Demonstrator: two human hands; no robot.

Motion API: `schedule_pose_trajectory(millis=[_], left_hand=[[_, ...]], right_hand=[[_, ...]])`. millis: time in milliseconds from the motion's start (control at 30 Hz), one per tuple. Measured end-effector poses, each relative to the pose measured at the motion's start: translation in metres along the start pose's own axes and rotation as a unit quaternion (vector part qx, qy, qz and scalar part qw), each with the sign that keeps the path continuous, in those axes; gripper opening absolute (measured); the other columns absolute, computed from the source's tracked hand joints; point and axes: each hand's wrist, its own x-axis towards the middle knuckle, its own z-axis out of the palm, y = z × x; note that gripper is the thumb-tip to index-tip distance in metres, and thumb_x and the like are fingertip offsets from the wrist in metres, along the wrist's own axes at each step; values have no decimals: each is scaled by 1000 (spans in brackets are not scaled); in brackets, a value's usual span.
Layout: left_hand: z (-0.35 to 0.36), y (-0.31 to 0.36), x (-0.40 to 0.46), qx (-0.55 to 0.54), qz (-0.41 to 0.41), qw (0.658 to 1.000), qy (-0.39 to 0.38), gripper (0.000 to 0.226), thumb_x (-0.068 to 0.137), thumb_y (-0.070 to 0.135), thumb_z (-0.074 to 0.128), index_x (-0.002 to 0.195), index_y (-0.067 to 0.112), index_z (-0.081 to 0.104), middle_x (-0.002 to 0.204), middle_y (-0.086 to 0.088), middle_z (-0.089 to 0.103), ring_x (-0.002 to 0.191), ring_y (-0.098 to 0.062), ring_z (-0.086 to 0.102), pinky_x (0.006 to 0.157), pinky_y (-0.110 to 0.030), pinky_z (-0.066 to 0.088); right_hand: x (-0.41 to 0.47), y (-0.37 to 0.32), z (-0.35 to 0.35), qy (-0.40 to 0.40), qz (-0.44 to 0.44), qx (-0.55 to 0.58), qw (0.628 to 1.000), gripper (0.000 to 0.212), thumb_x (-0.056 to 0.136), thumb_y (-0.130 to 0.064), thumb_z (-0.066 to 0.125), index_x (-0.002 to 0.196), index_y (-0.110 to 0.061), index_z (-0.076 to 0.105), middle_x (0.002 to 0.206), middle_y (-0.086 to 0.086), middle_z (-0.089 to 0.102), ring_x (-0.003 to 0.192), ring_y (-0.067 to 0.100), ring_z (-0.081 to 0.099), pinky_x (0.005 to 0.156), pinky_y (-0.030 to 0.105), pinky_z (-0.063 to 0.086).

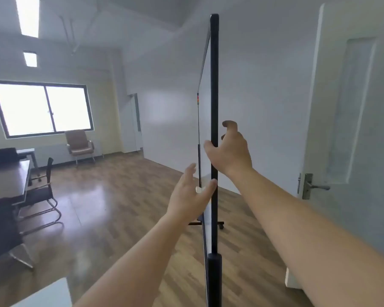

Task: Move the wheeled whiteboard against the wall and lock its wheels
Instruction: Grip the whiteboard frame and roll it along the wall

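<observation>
At 12 o'clock, whiteboard edge-on, its pole vertical; right hand nearer, fingers loosely apart round pole; left hand splayed, just beside.

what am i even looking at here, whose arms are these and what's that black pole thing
This is one picture from a camera worn on a person's head, looking forward and down, so the two bare arms reaching in from the bottom are the wearer's own. No machine is involved.

The black pole is the side post of a wheeled whiteboard seen edge-on, so the board looks like a thin line. Its base bar with a wheel shows low on the wooden floor.

The right hand is at the pole, thumb on one side and fingers curled loosely round the other; the grip looks loose rather than closed. The left hand is open just left of the pole, holding nothing.

A white wall lies beyond the board, a door stands on the right, and a table with chairs sits on the left under a window.
</observation>
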Motion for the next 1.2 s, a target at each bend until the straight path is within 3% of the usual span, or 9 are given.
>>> schedule_pose_trajectory(millis=[133, 267, 367, 500, 633, 767, 1033, 1200], left_hand=[[30, -14, -6, -10, -33, 999, -35, 89, 93, 59, 60, 163, 32, 14, 167, 8, 30, 152, -14, 29, 117, -37, 35], [60, -31, -12, -46, -41, 998, -29, 80, 96, 48, 61, 159, 49, 13, 161, 14, 41, 144, -14, 42, 100, -29, 41], [80, -44, -16, -64, -70, 995, -32, 79, 96, 39, 62, 156, 56, 14, 149, 15, 53, 123, -4, 55, 88, -30, 48], [98, -54, -15, -76, -96, 992, 1, 75, 99, 18, 56, 158, 50, 23, 121, 14, 63, 94, -2, 60, 70, -16, 45], [106, -59, -9, -100, -121, 987, 17, 82, 93, 3, 46, 159, 47, 25, 99, -3, 64, 58, -3, 56, 49, -14, 43], [113, -64, 4, -115, -124, 985, 28, 82, 87, 0, 44, 156, 42, 35, 83, 1, 61, 45, -2, 50, 45, -17, 42], [135, -72, 39, -125, -131, 983, 33, 70, 88, -5, 44, 149, 29, 47, 81, -8, 64, 45, -2, 47, 45, -19, 42], [161, -78, 78, -120, -133, 983, 30, 70, 87, -4, 44, 148, 30, 48, 69, 6, 55, 47, -4, 45, 47, -21, 43]], right_hand=[[1, 16, 15, -62, 19, 3, 998, 72, 96, -38, 61, 158, -22, 29, 121, 3, 61, 107, 23, 61, 82, 34, 50], [0, 36, 34, -89, 8, 23, 996, 63, 100, -28, 54, 158, -29, 30, 112, -1, 67, 95, 22, 66, 86, 39, 59], [2, 43, 42, -86, 3, 62, 994, 65, 99, -19, 51, 158, -33, 28, 107, -4, 65, 82, 11, 63, 72, 28, 58], [8, 48, 44, -107, 4, 93, 990, 79, 92, -7, 47, 161, -36, 22, 92, -13, 56, 74, 4, 58, 49, 6, 40], [15, 54, 47, -110, -8, 106, 988, 84, 90, -4, 46, 163, -36, 21, 79, -19, 49, 67, 4, 56, 51, 7, 41], [28, 61, 52, -106, -15, 113, 988, 84, 88, -4, 46, 162, -35, 24, 72, -16, 48, 61, 6, 54, 47, 7, 40], [63, 88, 65, -114, -22, 106, 988, 86, 87, -5, 48, 162, -37, 22, 71, -13, 45, 61, 9, 52, 57, 22, 46], [101, 118, 71, -119, -26, 109, 986, 85, 88, -5, 50, 162, -36, 23, 68, -14, 41, 57, 7, 47, 56, 17, 42]])
